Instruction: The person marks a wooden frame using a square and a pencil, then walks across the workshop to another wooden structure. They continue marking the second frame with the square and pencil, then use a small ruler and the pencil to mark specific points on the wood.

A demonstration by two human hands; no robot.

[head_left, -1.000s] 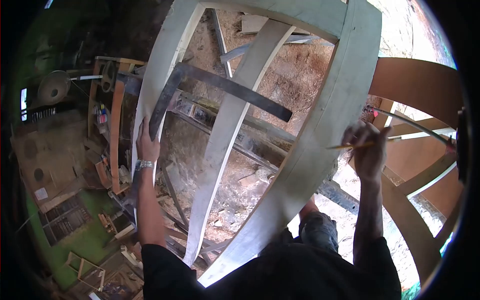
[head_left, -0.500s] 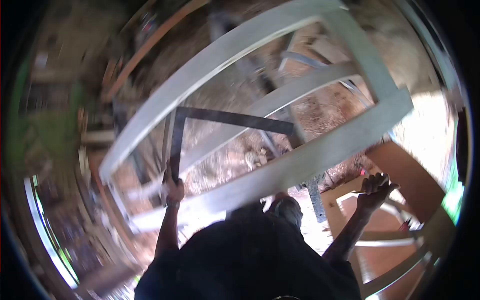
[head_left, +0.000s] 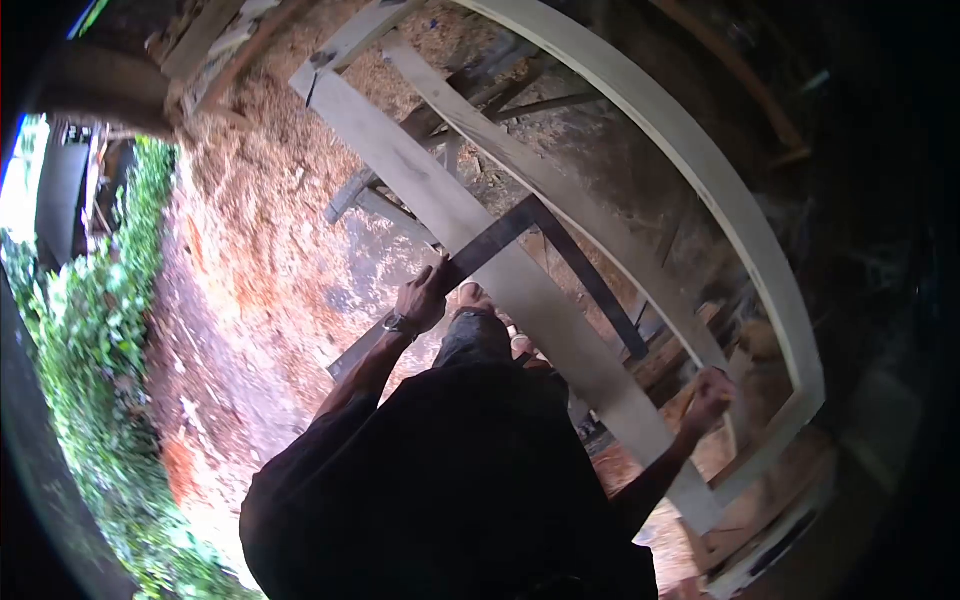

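My left hand (head_left: 422, 300), with a watch at its wrist, is closed around the long arm of a dark framing square (head_left: 590, 280). The square's corner lies over a pale straight board (head_left: 545, 315), and its short arm points down to the right across the open middle of a wooden frame. My right hand (head_left: 708, 398) is a fist above the frame's lower right part. A thin yellowish, pencil-like stick shows at its fingers, mostly hidden. The pale board and a curved rail (head_left: 690, 145) form the frame, joined by short end pieces.
Another pale wooden piece (head_left: 560, 195) lies lower, beneath the frame. Wood shavings cover the reddish ground (head_left: 260, 230). Green plants (head_left: 110, 400) grow along the left side. Loose timber (head_left: 215, 45) lies at the upper left, and more wooden parts (head_left: 760, 530) sit at the lower right.
My view has swung round strongly, so the frame now slopes down to the right. My left hand still holds the square, now over the straight board. My right hand is now over the frame.
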